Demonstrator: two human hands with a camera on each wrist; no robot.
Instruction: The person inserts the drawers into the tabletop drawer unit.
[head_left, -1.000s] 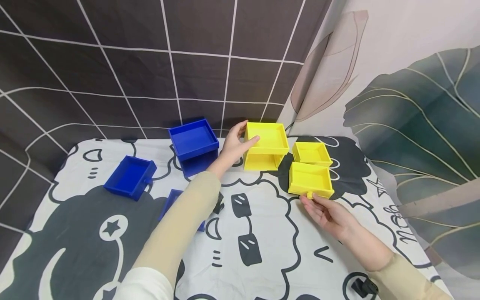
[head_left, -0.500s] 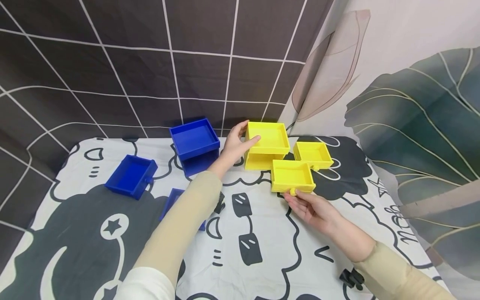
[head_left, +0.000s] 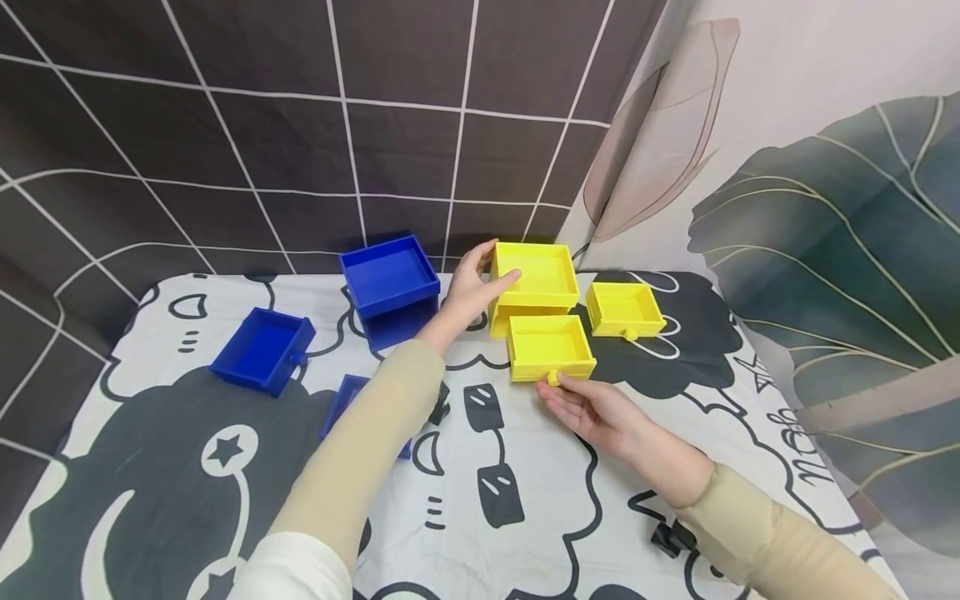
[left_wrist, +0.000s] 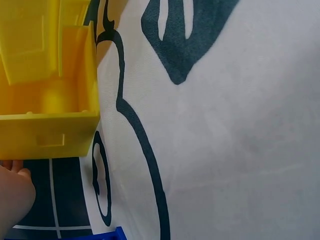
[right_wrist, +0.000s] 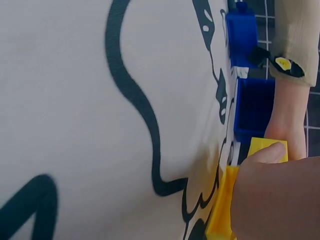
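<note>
My left hand holds the small yellow cabinet at its left side, with the thumb over its tray-like top and fingers reaching behind. The cabinet has an open-fronted compartment. My right hand pinches the round knob of a yellow drawer, which sits right in front of that opening and overlaps its lower part in the head view. In the left wrist view the drawer shows beyond the cabinet's edge. A second yellow drawer lies to the right of the cabinet, its knob facing me.
A blue cabinet with an open compartment stands to the left. One blue drawer lies farther left; another is mostly hidden under my left forearm. A dark gridded curtain hangs behind the patterned cloth.
My right hand has moved the yellow drawer leftward, from in front of the second yellow drawer to in front of the yellow cabinet. My left hand has stayed on the cabinet.
</note>
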